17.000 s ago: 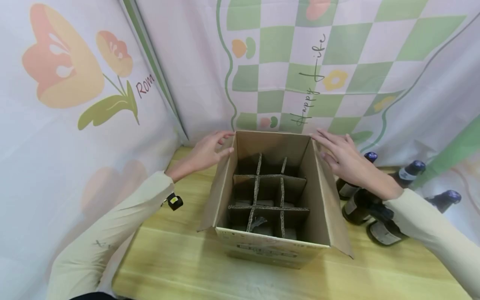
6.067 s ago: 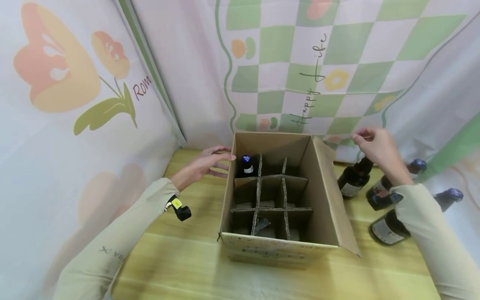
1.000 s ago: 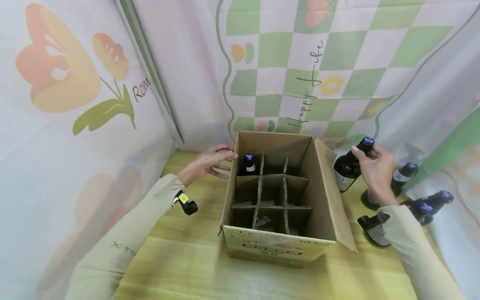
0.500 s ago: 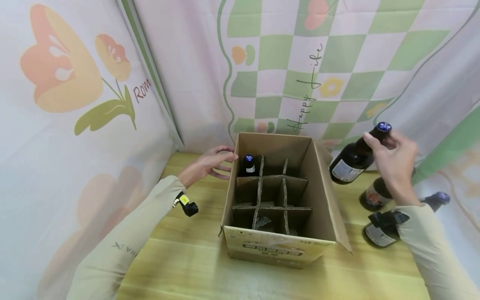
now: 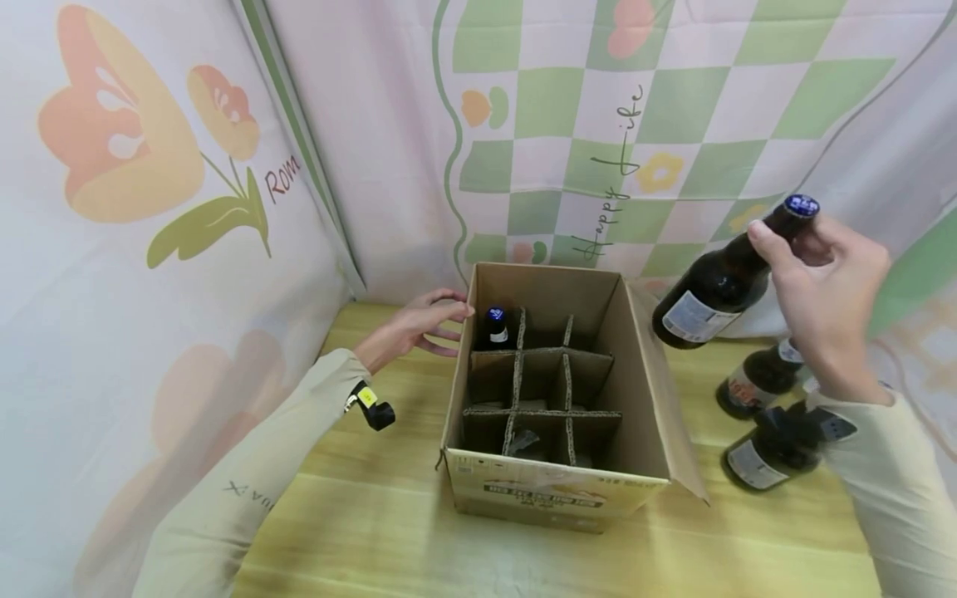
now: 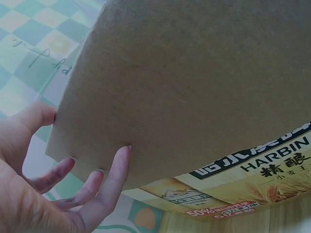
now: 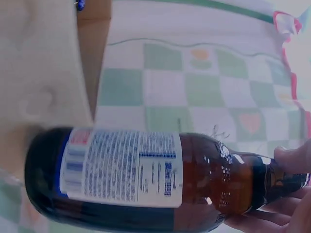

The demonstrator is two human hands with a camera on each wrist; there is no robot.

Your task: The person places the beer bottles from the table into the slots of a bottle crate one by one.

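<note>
My right hand (image 5: 837,291) holds a brown beer bottle (image 5: 721,286) by its neck, thumb in front. The bottle is tilted in the air beyond the cardboard box's right flap (image 5: 661,390), its blue cap up to the right. In the right wrist view the bottle's white label (image 7: 121,167) shows. My left hand (image 5: 411,328) rests against the left side of the beer box (image 5: 542,490), fingers spread. In the left wrist view its fingertips (image 6: 122,158) touch the plain cardboard. One blue-capped bottle (image 5: 497,325) stands in the back left compartment; the other dividers' compartments hold no bottle.
Two more beer bottles (image 5: 755,380) (image 5: 773,448) stand on the wooden table (image 5: 359,515) right of the box, partly behind my right wrist. A crumpled clear scrap (image 5: 525,440) lies in the front middle compartment. Patterned curtains (image 5: 568,149) hang close behind and at left.
Over the last second my right hand has lifted the bottle from beside the box, up and to the right, tilting it. The bottle in the box came in earlier. My left hand stays put.
</note>
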